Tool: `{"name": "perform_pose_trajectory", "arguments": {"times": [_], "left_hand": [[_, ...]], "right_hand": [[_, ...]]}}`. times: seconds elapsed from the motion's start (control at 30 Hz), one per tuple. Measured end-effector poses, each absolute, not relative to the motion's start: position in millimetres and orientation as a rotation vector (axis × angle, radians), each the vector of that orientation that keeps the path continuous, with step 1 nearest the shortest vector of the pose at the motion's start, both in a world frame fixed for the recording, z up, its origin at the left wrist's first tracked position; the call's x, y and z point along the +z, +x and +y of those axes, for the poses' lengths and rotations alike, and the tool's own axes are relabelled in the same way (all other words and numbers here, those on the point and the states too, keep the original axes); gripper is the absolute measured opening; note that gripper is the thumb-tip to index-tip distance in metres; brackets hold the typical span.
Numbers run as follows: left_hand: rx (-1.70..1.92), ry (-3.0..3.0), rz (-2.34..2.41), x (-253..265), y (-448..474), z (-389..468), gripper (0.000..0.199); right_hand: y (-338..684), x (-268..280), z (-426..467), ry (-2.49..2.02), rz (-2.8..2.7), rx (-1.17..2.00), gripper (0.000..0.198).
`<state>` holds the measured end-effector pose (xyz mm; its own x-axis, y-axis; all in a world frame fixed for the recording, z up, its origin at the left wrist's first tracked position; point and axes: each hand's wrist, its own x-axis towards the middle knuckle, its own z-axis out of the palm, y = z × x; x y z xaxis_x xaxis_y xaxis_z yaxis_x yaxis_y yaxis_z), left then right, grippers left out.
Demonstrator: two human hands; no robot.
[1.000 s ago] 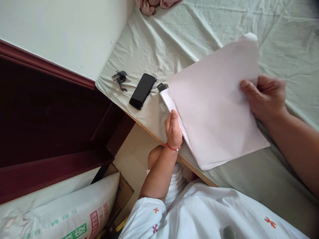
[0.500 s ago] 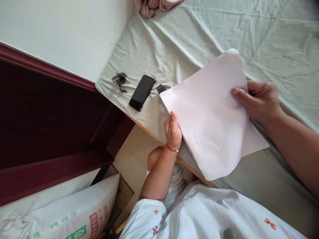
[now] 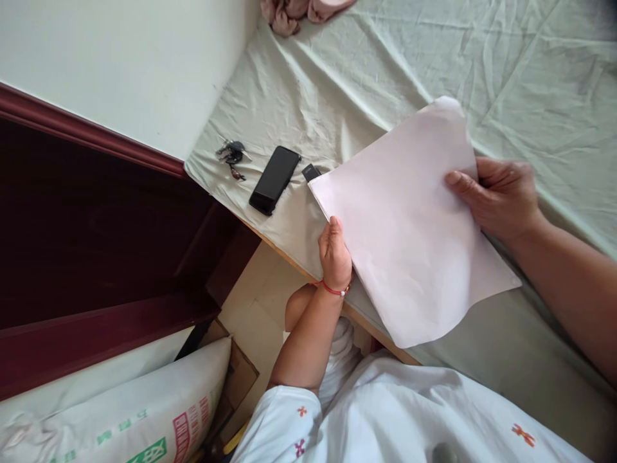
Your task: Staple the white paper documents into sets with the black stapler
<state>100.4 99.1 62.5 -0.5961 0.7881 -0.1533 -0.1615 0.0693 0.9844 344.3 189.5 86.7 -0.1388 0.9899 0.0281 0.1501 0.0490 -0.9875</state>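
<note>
White sheets of paper [image 3: 405, 225], seemingly more than one, are held up above the cloth-covered surface, the top one bowed along its near side. My left hand [image 3: 335, 254], with a red string bracelet at the wrist, grips their left edge, thumb on top. At the right edge my right hand [image 3: 504, 193] pinches the paper, thumb on the face and fingers behind it. A small black object [image 3: 311, 172] pokes out from beneath the upper left corner; the rest of it is covered. Left of it lies a black smartphone [image 3: 275, 180], screen up.
A bunch of keys [image 3: 232, 153] lies beyond the phone on the pale green cloth [image 3: 299, 96]. Pink fabric [image 3: 289, 14] is heaped at the back by the wall. A dark red wooden panel [image 3: 96, 218] and a printed white sack [image 3: 144, 411] are at the left.
My right hand has shifted very slightly left with the paper's edge, and the sheet's far corner has dipped a little. My left hand stays in place.
</note>
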Motion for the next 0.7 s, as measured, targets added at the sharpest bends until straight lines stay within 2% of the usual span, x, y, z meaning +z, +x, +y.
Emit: {"name": "perform_pose_trajectory", "arguments": {"times": [0.5, 0.7], "left_hand": [[1.613, 0.670, 1.580, 65.0, 101.8, 98.6, 0.058], [1.649, 0.566, 1.645, 67.5, 102.9, 98.6, 0.049]], "right_hand": [[346.6, 79.4, 194.0, -1.349, -1.460, 1.153, 0.070], [346.6, 81.8, 192.7, -1.362, -1.463, 1.198, 0.065]]}}
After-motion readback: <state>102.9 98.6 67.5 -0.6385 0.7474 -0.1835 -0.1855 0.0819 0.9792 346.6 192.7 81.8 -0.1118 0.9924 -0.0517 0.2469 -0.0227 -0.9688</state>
